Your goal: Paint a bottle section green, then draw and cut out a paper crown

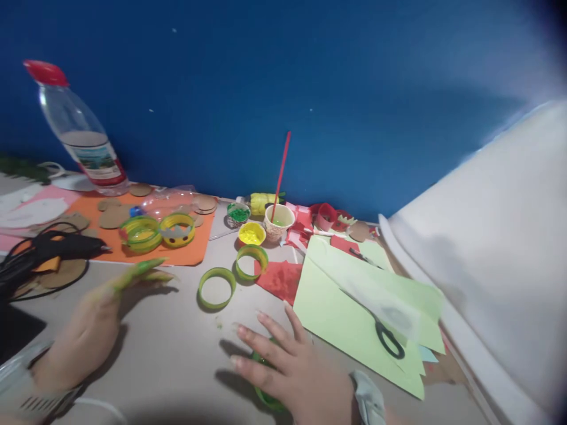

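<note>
On the desk [172,354], the left hand [95,324] is at lower left, its grip loosely open with nothing visible in it. The right hand [301,366] spreads its fingers over a green ring [268,402] at bottom centre; whether it has hold is unclear. That ring's facing and finish are mostly hidden; being round, it has no evident long axis. One ring [177,241], upper left, carries a crown-shaped piece; two centre rings [216,306] look plain, openings upward.

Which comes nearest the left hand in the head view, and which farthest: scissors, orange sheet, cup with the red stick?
1. Orange sheet: just beyond the left hand's fingers.
2. Cup with the red stick: mid-table, near the wall.
3. Scissors: right side, on green paper.
</note>
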Demonstrator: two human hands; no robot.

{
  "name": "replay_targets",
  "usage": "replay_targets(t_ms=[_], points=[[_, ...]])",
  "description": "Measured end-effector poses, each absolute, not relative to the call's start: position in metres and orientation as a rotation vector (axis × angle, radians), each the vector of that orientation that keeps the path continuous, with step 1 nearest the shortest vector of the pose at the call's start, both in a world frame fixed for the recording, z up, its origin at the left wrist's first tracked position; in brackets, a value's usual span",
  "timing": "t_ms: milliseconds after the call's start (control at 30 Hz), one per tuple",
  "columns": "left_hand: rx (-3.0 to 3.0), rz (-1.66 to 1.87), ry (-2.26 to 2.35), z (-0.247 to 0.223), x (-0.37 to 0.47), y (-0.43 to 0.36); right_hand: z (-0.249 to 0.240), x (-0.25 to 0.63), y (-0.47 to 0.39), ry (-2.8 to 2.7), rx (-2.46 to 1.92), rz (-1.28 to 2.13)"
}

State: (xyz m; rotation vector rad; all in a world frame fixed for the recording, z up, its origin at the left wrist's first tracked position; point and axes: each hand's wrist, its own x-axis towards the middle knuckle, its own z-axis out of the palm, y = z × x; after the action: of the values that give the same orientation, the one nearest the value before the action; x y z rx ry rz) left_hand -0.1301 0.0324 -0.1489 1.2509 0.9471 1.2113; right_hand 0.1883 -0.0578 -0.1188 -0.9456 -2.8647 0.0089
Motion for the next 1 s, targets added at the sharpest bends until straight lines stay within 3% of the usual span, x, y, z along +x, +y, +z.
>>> replay_targets(t_ms=[167, 433, 1000], points=[[1.52, 1.343, 0.74, -0.158, -0.129, 0.043, -0.101, 0.143, -0.032, -3.005, -0.721, 0.327], [1.19, 1.634, 1.028, -0.15, -0.127, 0.045, -0.083, 0.074, -0.001, -2.996, -0.685, 0.806], [1.247, 1.798, 1.041, -0.138, -0.127, 0.041, -0.097, 0.029, 0.067, -2.937, -0.803, 0.249]])
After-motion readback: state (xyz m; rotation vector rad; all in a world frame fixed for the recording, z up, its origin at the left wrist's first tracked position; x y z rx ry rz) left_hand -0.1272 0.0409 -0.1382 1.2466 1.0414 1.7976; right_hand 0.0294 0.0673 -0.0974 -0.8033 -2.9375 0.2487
